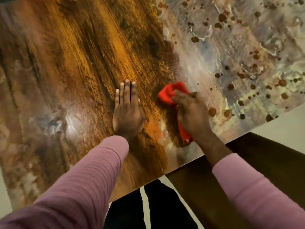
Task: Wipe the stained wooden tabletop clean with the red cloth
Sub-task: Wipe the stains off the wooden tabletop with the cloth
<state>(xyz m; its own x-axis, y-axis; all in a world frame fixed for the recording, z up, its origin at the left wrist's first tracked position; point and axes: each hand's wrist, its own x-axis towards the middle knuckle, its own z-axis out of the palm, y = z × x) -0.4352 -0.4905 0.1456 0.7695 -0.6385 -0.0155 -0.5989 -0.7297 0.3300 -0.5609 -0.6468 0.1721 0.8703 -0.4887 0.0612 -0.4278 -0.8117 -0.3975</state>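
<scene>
The red cloth (167,94) lies bunched on the tabletop (79,52), right of centre and towards the near edge. It sits on the line where bare brown wood meets a pale, smeared film (206,66). The right hand (192,113) grips the cloth from above, with its fingers curled over the bunched front part. The other end of the cloth sticks out from under the wrist, towards the near edge of the tabletop. The fingers are blurred, so exactly how they lie cannot be told.

The left hand (127,111) lies just beside it, palm down on the wood. Its fingers are straight and close together, and it holds nothing. The two hands are apart, and the cloth does not touch the left one.

To the right and beyond the cloth, the film covers that side of the tabletop and is dotted with many brown spots (222,17). A few of them sit close to the right hand. The left and middle of the tabletop show glossy orange-brown grain with a bright glare patch.

Both arms wear pink ribbed sleeves (85,176). Past the near edge are dark-clothed legs (158,204) and a pale floor (283,126).
</scene>
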